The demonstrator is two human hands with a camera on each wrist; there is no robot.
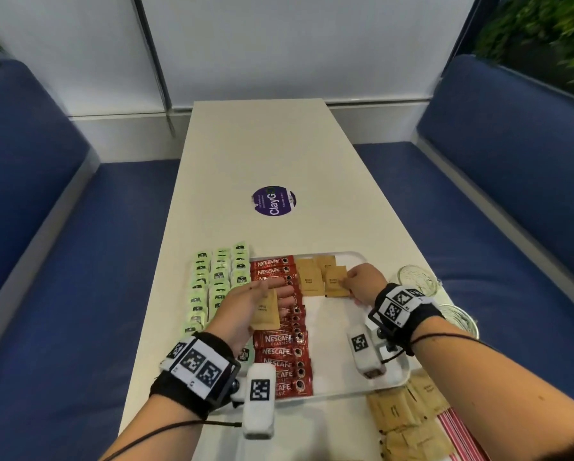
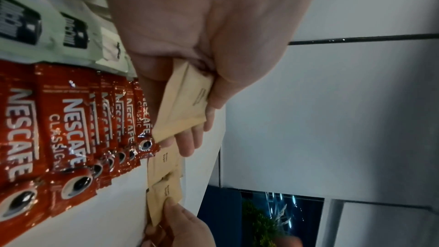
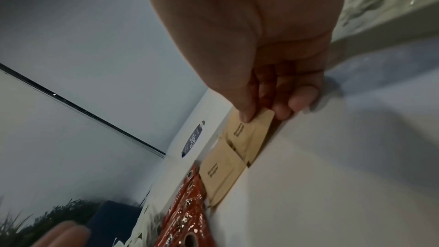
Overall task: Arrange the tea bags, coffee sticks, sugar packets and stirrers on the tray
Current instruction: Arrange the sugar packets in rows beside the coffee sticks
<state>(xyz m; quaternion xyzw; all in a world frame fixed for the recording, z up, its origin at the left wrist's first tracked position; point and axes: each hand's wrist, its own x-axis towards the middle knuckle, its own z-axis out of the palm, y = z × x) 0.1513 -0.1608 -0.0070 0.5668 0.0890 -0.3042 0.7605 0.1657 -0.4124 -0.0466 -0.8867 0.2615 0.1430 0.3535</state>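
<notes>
Blue padded bench seats (image 1: 478, 201) flank a long, smooth off-white table (image 1: 262, 154); round purple sticker (image 1: 274, 200) at table centre.

White rectangular tray (image 1: 332, 377) with rounded corners and a low rim sits at the near end, 6 o'clock from the sticker.

Tea bags (image 1: 212, 284): pale green paper envelopes, three overlapping columns at the tray's 9 o'clock side.

Coffee sticks (image 1: 284, 354): glossy red foil sachets, one overlapping column running 12 to 6 o'clock, just beside the tea bags.

Sugar packets (image 1: 308, 281): matte tan paper squares, lying at the tray's 12 o'clock end, touching the coffee column.

Left hand (image 1: 245, 307): grip clamped on a small stack of tan sugar packets (image 2: 182, 100), thumb on top, fingers (image 2: 190, 138) beneath, held above the coffee sticks.

Right hand (image 1: 367, 282): thumb and fingertips (image 3: 247, 115) pinch the edge of one flat sugar packet (image 3: 249, 138) lying on the tray at about 1 o'clock.

Loose sugar packets (image 1: 408, 417) heaped on the table at the tray's 5 o'clock corner; striped red-white stirrers (image 1: 461, 437) beside them. Two patterned clear glass dishes (image 1: 415, 279) at 3 o'clock.
</notes>
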